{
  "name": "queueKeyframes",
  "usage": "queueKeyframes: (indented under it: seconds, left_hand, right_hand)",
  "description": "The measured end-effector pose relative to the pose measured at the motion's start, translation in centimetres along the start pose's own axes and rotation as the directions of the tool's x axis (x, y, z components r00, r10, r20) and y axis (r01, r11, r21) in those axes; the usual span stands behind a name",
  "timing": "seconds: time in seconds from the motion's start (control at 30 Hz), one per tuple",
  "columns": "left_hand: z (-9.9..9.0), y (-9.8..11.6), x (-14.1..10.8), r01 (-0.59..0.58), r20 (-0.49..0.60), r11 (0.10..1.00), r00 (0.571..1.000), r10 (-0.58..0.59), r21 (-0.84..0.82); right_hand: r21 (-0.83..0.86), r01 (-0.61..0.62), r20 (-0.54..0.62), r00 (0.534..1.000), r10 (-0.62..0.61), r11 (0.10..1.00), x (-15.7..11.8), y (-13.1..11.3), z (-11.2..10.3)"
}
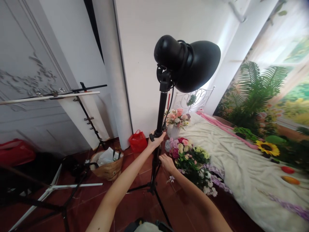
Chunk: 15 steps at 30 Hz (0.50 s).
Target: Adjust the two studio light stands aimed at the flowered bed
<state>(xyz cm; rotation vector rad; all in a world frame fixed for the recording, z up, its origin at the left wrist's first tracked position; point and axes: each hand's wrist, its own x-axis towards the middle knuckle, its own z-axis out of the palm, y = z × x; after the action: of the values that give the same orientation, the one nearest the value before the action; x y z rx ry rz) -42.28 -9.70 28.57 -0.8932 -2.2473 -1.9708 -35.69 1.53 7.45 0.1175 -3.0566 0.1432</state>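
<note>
A black studio light (169,53) with a wide round reflector (201,66) sits on top of a black light stand (162,109). My left hand (156,143) is closed around the stand's pole, just below a collar with a clamp knob (152,137). Lower down, my right hand (167,162) is beside the pole with its fingers curled in. Whether those fingers grip the pole or a cable is hidden. A black cable (172,101) loops around the lamp and runs down along the pole. The stand's legs (160,204) are spread on the red tiles.
Artificial flowers (184,149) stand close on the right, beside a cream blanket (231,161) with a sunflower (267,148) on it. To the left are a red bag (138,141), a woven basket (108,166), a backdrop stand (88,119) and white stand legs (77,186).
</note>
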Motion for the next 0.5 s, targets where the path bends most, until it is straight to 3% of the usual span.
queueKeyframes:
  seconds: [0.17,0.3,0.4,0.5]
  left_hand:
    - [0.1,0.0,0.1,-0.034,-0.008,0.999,0.999,0.034,-0.002]
    - [0.0,-0.1,0.1,-0.035,0.002,0.999,0.999,0.035,0.013]
    - [0.0,-0.2,0.1,-0.042,0.01,0.999,0.999,0.042,0.022]
    - [0.0,0.0,0.0,-0.033,-0.009,0.999,0.999,0.033,0.032]
  right_hand:
    - [-0.026,-0.018,0.127,0.992,0.021,1.0,2.8,0.9,-1.9]
    - [-0.066,-0.059,0.262,0.962,0.074,0.996,3.9,0.6,-1.4]
    - [-0.087,-0.109,0.239,0.963,0.127,0.99,3.4,0.0,-0.1]
    - [-0.09,-0.183,0.056,0.98,0.189,0.979,2.3,-0.6,1.7]
